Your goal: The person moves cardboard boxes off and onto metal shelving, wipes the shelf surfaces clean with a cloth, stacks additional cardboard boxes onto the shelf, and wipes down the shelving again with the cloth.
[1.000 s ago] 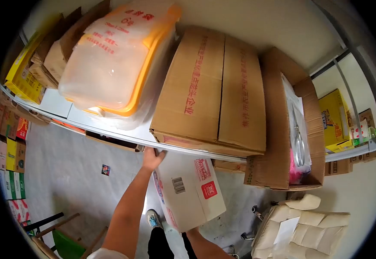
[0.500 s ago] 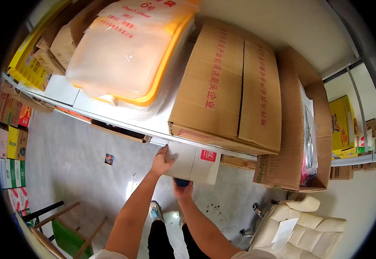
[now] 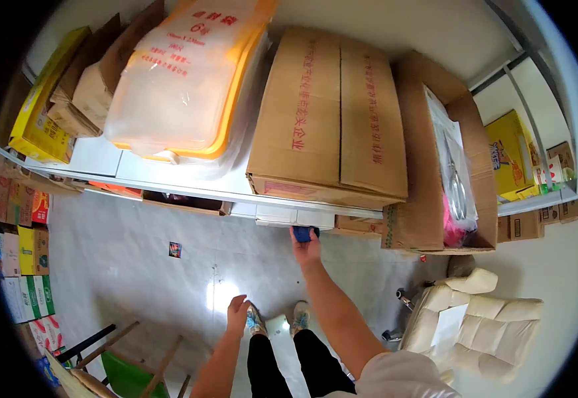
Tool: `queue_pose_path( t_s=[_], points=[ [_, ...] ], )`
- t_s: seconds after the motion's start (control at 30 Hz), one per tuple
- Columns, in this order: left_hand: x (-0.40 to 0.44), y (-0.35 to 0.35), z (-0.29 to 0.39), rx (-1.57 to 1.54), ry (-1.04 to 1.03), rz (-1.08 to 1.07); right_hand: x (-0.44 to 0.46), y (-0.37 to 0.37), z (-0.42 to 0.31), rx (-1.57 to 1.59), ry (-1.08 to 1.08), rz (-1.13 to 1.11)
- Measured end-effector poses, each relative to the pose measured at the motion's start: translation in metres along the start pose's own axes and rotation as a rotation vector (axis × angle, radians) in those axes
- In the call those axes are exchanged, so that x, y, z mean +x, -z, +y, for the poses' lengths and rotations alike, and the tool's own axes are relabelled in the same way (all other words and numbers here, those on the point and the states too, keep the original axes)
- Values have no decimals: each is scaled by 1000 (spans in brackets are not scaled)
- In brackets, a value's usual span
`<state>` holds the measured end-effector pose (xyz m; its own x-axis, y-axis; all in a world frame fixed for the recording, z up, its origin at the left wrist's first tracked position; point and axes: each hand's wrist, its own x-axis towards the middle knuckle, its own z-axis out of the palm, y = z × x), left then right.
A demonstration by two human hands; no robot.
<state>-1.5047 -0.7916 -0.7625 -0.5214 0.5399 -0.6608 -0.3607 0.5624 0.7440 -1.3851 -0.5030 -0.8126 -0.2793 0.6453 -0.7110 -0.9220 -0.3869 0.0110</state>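
Note:
My right hand (image 3: 307, 250) is closed round a small dark blue object (image 3: 304, 234), whose kind I cannot make out. That object is up against the front of a white box (image 3: 277, 215), which sits under the shelf board (image 3: 223, 193). Only a narrow front part of the box shows. Lower and to the left, my left hand (image 3: 237, 314) hangs above the floor, away from the box. Its fingers are loosely bent and hold nothing.
On the shelf stand a plastic-wrapped bin with an orange rim (image 3: 224, 126), a large carton (image 3: 329, 119) and an open carton (image 3: 416, 146). A cream armchair (image 3: 481, 331) is at right, a green-seated chair (image 3: 126, 375) at lower left. Stacked boxes (image 3: 34, 252) line the left.
The white box has gone farther in under the shelf. My left hand has let go of it and dropped back toward my body. My right hand has moved forward with the dark blue object.

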Motion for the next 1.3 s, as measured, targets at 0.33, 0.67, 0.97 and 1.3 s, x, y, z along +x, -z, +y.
queue_pose_path(
  t_s=[0.33, 0.67, 0.97, 1.3],
  points=[
    [-135, -14, 70, -139, 13, -28, -158, 42, -69, -237, -62, 108],
    [-295, -134, 155, 122, -5, -418, -359, -51, -225, -269, 233, 36],
    [-422, -171, 177, 321, -183, -748, -543, 11, -271, 78, 214, 108],
    [-501, -139, 147, 317, -113, -724, -669, 84, -309, 167, 302, 84]
  ],
)
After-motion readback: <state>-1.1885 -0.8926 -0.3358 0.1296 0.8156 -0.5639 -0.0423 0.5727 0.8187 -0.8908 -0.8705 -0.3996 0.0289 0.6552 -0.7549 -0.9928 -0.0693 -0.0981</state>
